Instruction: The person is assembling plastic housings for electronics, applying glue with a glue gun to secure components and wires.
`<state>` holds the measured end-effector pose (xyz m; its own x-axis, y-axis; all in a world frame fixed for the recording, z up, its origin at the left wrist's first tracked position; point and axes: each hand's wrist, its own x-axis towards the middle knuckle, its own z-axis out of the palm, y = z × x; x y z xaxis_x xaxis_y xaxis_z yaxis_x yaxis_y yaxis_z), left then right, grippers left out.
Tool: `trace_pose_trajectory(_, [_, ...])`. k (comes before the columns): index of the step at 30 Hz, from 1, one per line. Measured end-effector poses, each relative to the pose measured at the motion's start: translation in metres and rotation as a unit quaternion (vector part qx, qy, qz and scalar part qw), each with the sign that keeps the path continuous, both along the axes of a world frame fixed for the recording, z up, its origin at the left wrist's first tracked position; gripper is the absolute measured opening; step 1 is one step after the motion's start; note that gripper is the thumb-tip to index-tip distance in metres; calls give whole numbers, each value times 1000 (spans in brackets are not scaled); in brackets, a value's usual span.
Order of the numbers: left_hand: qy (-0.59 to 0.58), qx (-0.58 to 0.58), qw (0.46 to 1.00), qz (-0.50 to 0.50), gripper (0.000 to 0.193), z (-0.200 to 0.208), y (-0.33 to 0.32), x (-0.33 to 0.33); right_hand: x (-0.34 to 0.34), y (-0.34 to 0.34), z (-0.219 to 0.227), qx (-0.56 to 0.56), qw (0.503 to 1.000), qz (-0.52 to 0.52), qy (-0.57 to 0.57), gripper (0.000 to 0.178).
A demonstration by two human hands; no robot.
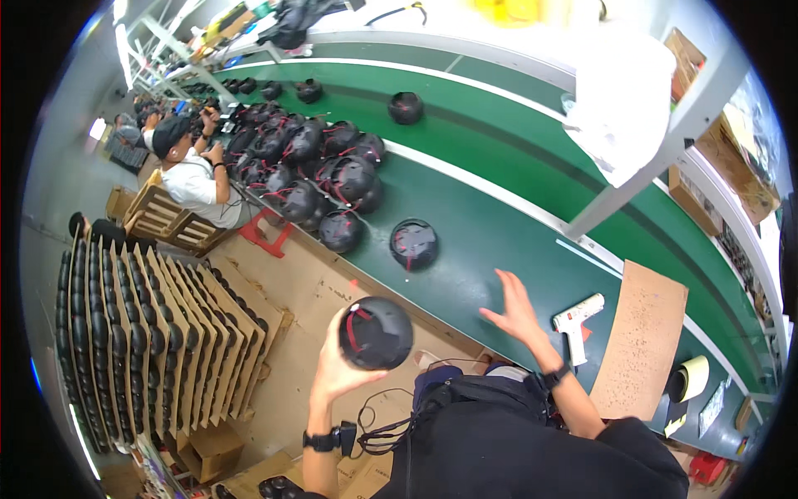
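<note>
A round black helmet (378,334) with a red strap is in my left hand (337,366), held off the front edge of the workbench. The fingers wrap round its left side and underside. Over the green bench top (474,283), my right hand (515,309) is open and holds nothing, its fingers spread. Beyond it to the left, another black helmet (414,244) with red straps lies on the bench. A white glue gun (578,324) lies to the right of my right hand.
Many black helmets (303,141) are heaped at the bench's left. A green conveyor (482,150) runs behind, carrying another helmet (406,108). A cardboard sheet (640,341) lies right. A post (632,179) rises at the bench. Left are a seated person (191,179) and cardboard-layered stacks (158,341).
</note>
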<state>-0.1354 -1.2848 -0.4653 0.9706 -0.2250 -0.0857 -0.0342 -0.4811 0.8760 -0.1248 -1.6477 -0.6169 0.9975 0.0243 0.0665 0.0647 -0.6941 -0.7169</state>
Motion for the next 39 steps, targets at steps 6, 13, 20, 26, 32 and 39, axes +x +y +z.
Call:
trace_pose_trajectory(6, [-58,40,982,175,124,-30,143,-80,126,87,-70,-61,989,93,-99,130])
trace_pose_trajectory(13, [-90,-44,931,352,117,-26,249,-165,167,143,-89,-86,996,3,39,139])
trace_pose_trajectory(20, [-81,-26,911,403,110,-27,332,-120,187,140,-101,-42,999,16,-12,133])
trace_pose_trajectory(26, [-123,-6,929,350,109,7,402,15,163,157,-88,194,981,9,0,134])
trace_pose_trajectory(32, [-99,-15,938,332,103,13,476,133,175,294,25,236,969,70,2,104])
trace_pose_trajectory(39, [-136,-38,908,395,92,19,576,207,316,518,136,373,896,231,72,149])
